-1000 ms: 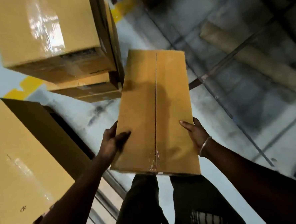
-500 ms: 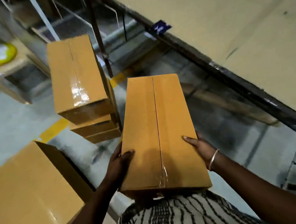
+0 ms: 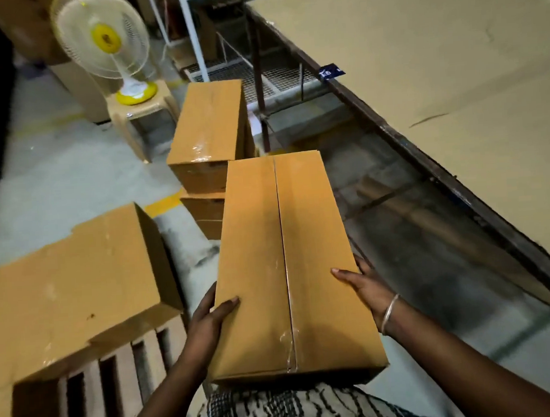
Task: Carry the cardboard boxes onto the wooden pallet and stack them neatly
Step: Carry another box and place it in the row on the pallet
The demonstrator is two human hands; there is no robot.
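While both hands grasp it from the sides, the long cardboard box [image 3: 287, 265] sits level in the air in front of the person's striped shirt [image 3: 279, 411], its taped seam running away from the body. The left hand [image 3: 209, 322] grips the box's near left edge, thumb laid on the top face and fingers curled underneath. The right hand [image 3: 365, 286] grips the opposite edge the same way, a metal bangle [image 3: 390, 314] round its wrist. Left of the held box, a large carton [image 3: 69, 291] rests on the wooden pallet [image 3: 116, 379], whose slats show bare at its near side. Beyond the held box, a stack of similar boxes [image 3: 208, 138] stands on the grey floor [image 3: 56, 176], partly hidden by the held box's far end. Farther back and left of that stack, a table fan [image 3: 102, 41] with a yellow hub stands on a plastic stool [image 3: 139, 110]. Right of the held box, a dark metal frame bears a wide cardboard sheet [image 3: 435, 53].
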